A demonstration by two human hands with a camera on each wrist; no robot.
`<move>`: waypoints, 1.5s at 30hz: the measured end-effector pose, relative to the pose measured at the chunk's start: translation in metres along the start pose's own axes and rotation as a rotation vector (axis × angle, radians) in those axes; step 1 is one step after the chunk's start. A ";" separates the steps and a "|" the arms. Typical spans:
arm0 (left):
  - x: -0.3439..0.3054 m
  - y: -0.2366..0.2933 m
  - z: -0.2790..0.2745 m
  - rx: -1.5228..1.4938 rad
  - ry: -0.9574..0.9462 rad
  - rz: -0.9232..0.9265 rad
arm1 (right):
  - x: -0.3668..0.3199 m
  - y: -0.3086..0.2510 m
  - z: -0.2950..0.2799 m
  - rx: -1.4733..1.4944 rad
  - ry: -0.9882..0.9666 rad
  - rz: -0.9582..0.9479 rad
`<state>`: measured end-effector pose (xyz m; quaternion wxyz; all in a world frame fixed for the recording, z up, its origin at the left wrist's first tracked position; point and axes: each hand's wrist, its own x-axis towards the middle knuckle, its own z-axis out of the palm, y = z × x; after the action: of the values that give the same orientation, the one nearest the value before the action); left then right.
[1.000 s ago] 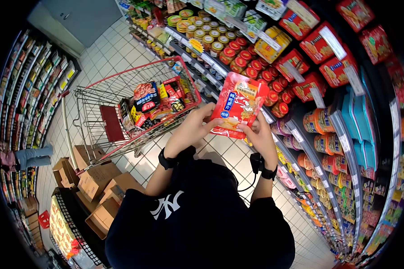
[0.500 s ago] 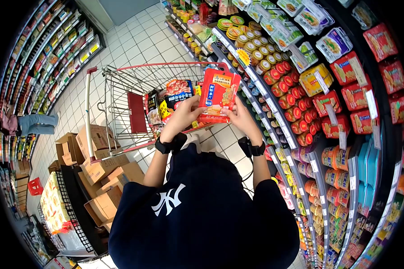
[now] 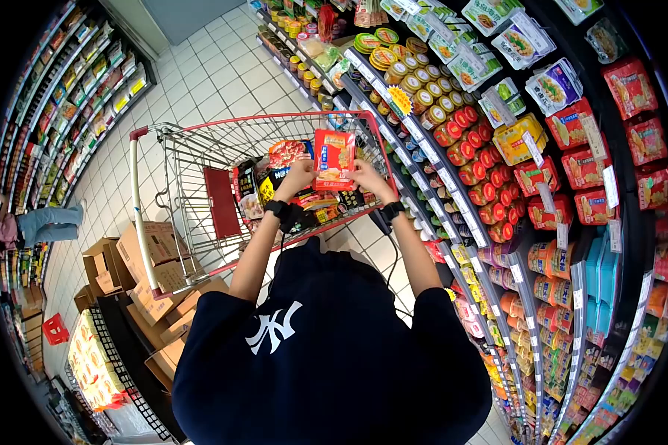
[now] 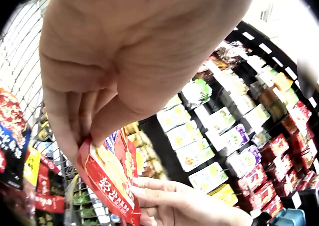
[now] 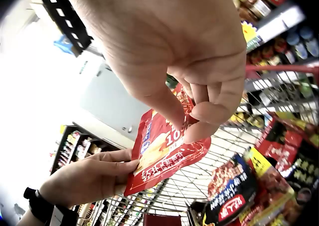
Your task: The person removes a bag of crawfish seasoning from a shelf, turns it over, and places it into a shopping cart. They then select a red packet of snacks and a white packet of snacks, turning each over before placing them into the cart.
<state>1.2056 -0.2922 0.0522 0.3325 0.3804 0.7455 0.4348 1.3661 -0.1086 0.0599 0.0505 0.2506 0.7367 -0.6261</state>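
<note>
Between both hands, over the far end of a shopping cart (image 3: 234, 119), is a red food pouch (image 3: 335, 159) with its printed front facing me. The left hand (image 3: 297, 178) pinches its left edge between thumb and fingers. At the opposite edge, the right hand (image 3: 371, 180) pinches it the same way, as the right wrist view also shows with the pouch (image 5: 169, 153) tilted. Below lie several packets in the cart, among them a dark blue packet with a food picture (image 5: 232, 188) and a red and black packet (image 5: 289, 146).
Shelves of red-lidded jars (image 3: 490, 193), hanging red pouches (image 3: 631, 89) and instant noodle tubs (image 3: 553, 259) line the right side. Cardboard boxes (image 3: 152, 252) stand at the left beside the cart handle (image 3: 142, 222). Another person's legs (image 3: 50, 222) show at the far left.
Both hands have carried the red pouch forward and left, away from the shelf and over the cart. The view has turned, so the cart now sits more centrally ahead. Both hands keep their grip.
</note>
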 end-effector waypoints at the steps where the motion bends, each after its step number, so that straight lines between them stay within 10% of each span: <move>1: 0.005 -0.017 0.008 -0.005 0.000 -0.001 | 0.014 0.020 0.006 -0.001 -0.004 0.041; 11: 0.026 -0.130 0.054 0.160 -0.107 -0.291 | 0.064 0.114 0.047 0.303 -0.124 0.562; 21: 0.024 -0.156 0.053 0.161 -0.210 -0.194 | 0.054 0.132 0.051 -0.201 -0.007 0.194; 23: 0.036 -0.203 0.068 0.415 -0.277 0.170 | 0.056 0.150 0.040 -0.470 0.026 0.274; 24: 0.026 -0.163 0.058 0.261 -0.240 -0.089 | 0.045 0.145 0.037 -0.424 0.047 0.201; 38: -0.026 -0.025 0.039 0.165 -0.516 -0.242 | 0.003 0.142 0.047 -0.830 0.127 0.255; 43: -0.045 -0.067 0.065 0.206 -0.513 0.084 | 0.002 0.141 0.050 -0.857 0.176 0.235; 45: -0.062 -0.051 0.067 0.596 -0.760 -0.345 | -0.004 0.136 0.050 -0.829 0.200 0.208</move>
<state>1.2770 -0.3358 -0.0103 0.5239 0.4615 0.7154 -0.0268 1.4163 -0.1452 -0.0708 0.1378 0.3412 0.8979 -0.2418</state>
